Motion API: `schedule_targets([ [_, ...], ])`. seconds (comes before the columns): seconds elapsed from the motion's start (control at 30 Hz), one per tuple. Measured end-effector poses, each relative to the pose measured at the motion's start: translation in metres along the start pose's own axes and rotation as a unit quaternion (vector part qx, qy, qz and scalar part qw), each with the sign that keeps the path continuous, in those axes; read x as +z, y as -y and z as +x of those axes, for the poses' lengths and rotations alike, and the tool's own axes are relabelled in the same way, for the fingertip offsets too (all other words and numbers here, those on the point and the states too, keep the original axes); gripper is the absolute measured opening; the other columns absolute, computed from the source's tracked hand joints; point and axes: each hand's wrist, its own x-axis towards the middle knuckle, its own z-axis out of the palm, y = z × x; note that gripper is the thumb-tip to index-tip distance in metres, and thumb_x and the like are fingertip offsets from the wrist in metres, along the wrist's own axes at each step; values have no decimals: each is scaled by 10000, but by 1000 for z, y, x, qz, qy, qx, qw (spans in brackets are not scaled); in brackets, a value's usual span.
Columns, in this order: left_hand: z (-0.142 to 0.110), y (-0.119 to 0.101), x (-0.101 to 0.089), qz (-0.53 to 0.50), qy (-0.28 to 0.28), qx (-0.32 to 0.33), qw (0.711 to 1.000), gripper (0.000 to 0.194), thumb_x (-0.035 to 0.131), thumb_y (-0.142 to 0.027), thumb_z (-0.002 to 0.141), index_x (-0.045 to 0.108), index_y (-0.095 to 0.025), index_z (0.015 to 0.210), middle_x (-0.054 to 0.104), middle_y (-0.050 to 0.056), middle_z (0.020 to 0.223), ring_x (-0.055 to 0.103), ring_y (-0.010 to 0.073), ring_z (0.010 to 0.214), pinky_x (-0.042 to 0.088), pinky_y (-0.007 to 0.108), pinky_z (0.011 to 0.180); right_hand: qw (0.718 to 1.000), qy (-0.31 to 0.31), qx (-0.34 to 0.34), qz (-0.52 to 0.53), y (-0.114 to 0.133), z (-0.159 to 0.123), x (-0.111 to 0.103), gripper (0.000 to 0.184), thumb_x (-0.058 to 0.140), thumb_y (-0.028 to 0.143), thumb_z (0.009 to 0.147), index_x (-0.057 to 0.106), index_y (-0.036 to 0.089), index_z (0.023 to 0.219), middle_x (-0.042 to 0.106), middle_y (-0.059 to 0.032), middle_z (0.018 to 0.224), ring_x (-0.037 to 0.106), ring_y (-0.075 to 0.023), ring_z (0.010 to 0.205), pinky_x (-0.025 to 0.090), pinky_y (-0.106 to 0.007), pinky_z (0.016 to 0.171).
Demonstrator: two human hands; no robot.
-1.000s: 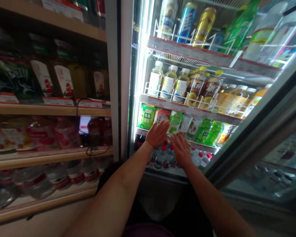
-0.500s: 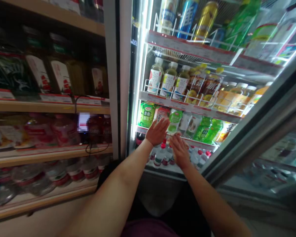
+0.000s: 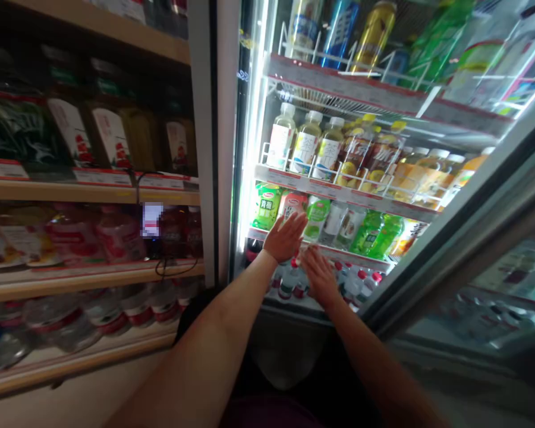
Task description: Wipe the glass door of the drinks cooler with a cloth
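Note:
My left hand (image 3: 286, 239) reaches into a lit drinks cooler. Its fingers are stretched out in front of a bottle with a red label (image 3: 293, 203) and a green-and-white one (image 3: 316, 217); whether it touches them I cannot tell. Lower and to the right, my right hand (image 3: 320, 274) lies along the front rail of that shelf (image 3: 356, 257), fingers extended and slightly blurred. Something pale shows by its fingertips, too unclear to name. Under both hands, red-capped bottles (image 3: 288, 282) stand on the cooler's bottom level.
Higher cooler racks hold tea bottles (image 3: 306, 142) behind white wire guards and several cans (image 3: 374, 37). A cooler door (image 3: 455, 220) slants across the right. On the left, wooden shelves (image 3: 89, 284) carry more bottles, with a small bright screen (image 3: 151, 220) and a dark cable.
My right hand has slid a little left along the shelf front, closer to my left hand. My left hand keeps nearly the same place. The bottles have not visibly moved.

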Motion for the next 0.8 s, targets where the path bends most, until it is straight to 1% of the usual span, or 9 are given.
schedule_targets([
  [0.1,0,0,0,3,16,-2,1000,555,421,-313,1034,436,-166,1569,509,120,1551,354,242,1530,168,459,1301,998,40,-54,15,3,-13,3,558,376,7,953,616,194,1421,618,-57,1457,395,-176,1507,271,-382,1263],
  [0.17,-1,0,0,9,17,-3,1000,555,425,-325,1035,441,-165,1566,513,123,1548,362,247,1526,181,464,1297,1000,20,-24,1,-4,-3,-1,537,386,18,961,624,191,1409,611,-70,1464,389,-186,1511,247,-397,1272],
  [0.23,-1,0,0,14,12,-4,1000,551,421,-337,1040,445,-165,1563,518,123,1544,367,247,1524,182,464,1297,999,-25,31,-20,-12,13,-5,519,416,40,973,605,192,1432,591,-93,1482,360,-209,1528,245,-424,1272],
  [0.33,-1,0,0,17,-8,2,1000,548,418,-330,1043,446,-149,1559,528,127,1536,362,244,1526,171,465,1298,992,-74,92,-45,-14,25,-6,507,455,56,977,583,175,1453,562,-118,1507,309,-240,1551,265,-447,1262],
  [0.4,0,0,-1,13,-13,5,1000,551,425,-319,1037,448,-138,1557,527,134,1535,356,245,1529,174,466,1297,995,-62,69,-36,-8,17,-3,511,430,29,967,600,162,1430,577,-112,1493,297,-232,1556,277,-435,1258],
  [0.5,0,1,-2,5,3,3,1000,556,434,-312,1029,448,-147,1559,515,136,1545,357,248,1529,190,464,1293,1000,12,-11,0,-1,-1,1,546,386,5,946,609,167,1417,599,-84,1476,333,-197,1540,296,-407,1254],
  [0.57,0,1,-1,7,8,1,1000,552,437,-309,1027,454,-155,1557,515,132,1545,359,247,1528,193,463,1292,999,36,-31,7,-5,0,-1,549,390,22,948,602,184,1428,593,-77,1483,358,-191,1528,293,-412,1257],
  [0.73,0,0,-1,18,-35,7,999,534,444,-322,1036,481,-137,1536,546,140,1518,351,245,1532,155,464,1301,997,-48,44,-32,-21,36,-11,549,439,44,954,566,188,1468,538,-103,1531,300,-223,1554,256,-446,1273],
  [0.8,0,0,-1,18,-36,7,999,536,438,-329,1040,475,-138,1539,548,136,1516,352,242,1531,150,460,1302,996,-63,54,-40,-19,39,-11,554,442,34,952,562,182,1471,545,-108,1524,292,-227,1556,268,-441,1269],
])
